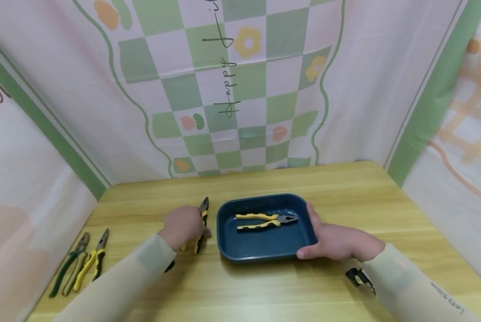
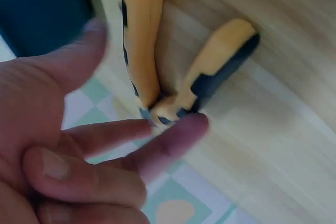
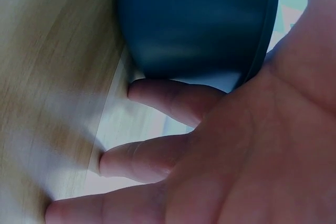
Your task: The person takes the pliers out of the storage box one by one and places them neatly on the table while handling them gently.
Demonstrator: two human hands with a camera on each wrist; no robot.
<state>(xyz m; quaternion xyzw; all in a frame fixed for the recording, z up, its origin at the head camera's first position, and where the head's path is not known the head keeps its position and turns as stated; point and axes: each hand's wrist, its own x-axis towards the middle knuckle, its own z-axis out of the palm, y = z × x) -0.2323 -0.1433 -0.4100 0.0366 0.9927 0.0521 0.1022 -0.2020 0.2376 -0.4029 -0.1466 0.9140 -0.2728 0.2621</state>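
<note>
Checked fabric [image 1: 250,85] is hung behind the wood desk [image 1: 345,192]. At far left, green-handled pliers [image 1: 72,268] and yellow-handled pliers [image 1: 92,261] are laid side by side. Next, the left hand [image 1: 181,228] is held over the middle pliers [image 1: 204,214]; the pivot area is touched by two extended fingers, thumb kept apart, the others curled. These pliers are set just right of and under that hand, handles splayed, long axis pointed away toward the fabric, left of the blue tray [image 1: 256,248]; the right hand is farther off. Inside the tray, another pair [image 1: 275,219] is laid crosswise, nose right. The tray's right end is braced by the right hand [image 1: 330,240], fingers spread.
</note>
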